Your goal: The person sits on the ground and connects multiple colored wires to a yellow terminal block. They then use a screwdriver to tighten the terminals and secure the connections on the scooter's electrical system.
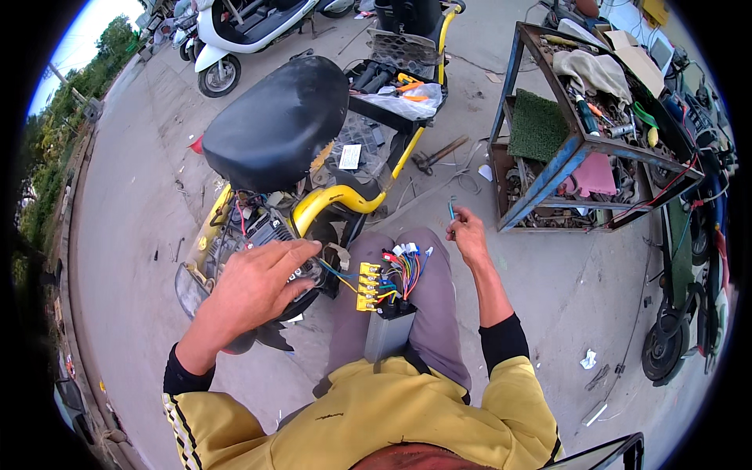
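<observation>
On my lap rests a grey metal controller box [389, 335], a yellow terminal block [366, 287] at its upper left. Several coloured wires [409, 274] with small plugs fan out from its far end. My left hand [262, 278] hovers left of the terminal block, fingers stretched and thumb apart, close to a wire connector [337, 256]. Out to the right of my knees, my right hand [468, 233] pinches a thin teal-blue piece [452, 207], too small to name. Beyond my left hand stands a yellow scooter frame [337, 200] with exposed wiring and a black seat [276, 121].
A blue metal cart [540, 184] full of tools and rags stands at the right. A hammer [440, 155] lies on the concrete beside it. Tools fill a black tray [392, 98] on the scooter. A white scooter [258, 31] is parked at the back.
</observation>
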`<state>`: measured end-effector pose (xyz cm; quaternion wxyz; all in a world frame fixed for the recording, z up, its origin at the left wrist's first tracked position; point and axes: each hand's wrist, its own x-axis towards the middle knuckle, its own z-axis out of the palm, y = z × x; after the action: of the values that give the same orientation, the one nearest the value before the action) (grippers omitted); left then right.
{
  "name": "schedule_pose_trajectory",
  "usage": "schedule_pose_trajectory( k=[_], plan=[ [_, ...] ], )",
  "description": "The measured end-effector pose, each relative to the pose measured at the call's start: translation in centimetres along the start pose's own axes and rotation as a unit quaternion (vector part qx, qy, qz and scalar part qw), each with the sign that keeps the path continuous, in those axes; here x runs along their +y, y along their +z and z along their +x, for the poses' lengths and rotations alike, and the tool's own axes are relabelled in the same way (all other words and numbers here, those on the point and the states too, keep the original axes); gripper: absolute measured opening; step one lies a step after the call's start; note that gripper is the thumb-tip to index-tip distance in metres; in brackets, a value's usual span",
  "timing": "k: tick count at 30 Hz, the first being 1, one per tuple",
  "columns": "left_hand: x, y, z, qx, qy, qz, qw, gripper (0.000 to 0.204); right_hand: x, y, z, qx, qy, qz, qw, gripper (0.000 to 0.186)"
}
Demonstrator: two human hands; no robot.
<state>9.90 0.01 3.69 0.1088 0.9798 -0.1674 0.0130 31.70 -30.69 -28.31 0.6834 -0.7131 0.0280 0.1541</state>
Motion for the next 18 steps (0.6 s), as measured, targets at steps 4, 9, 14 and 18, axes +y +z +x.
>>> schedule_pose_trajectory(
  k=[4,9,14,18],
  plan=[
    [1.3,1.3,-4.4,0.057,-0.038,-0.055,0.996,0.049,-5.1,6.4,7.5,0.013,-0.206,-0.197,0.959,0.031],
    [2.6,4.7,-9.5,0.104,-0.115,-0.135,0.979,0.047,-6.9,12.7,15.4,0.095,-0.268,-0.331,0.9,0.017],
    [3.9,6.5,-12.6,0.142,-0.234,-0.2,0.941,0.044,-4.7,15.8,21.7,0.099,-0.339,-0.337,0.873,0.016],
    [4.5,7.3,-12.8,0.154,-0.281,-0.247,0.914,0.039,-3.8,17.7,23.8,0.041,-0.357,-0.338,0.87,0.017]
  ],
)
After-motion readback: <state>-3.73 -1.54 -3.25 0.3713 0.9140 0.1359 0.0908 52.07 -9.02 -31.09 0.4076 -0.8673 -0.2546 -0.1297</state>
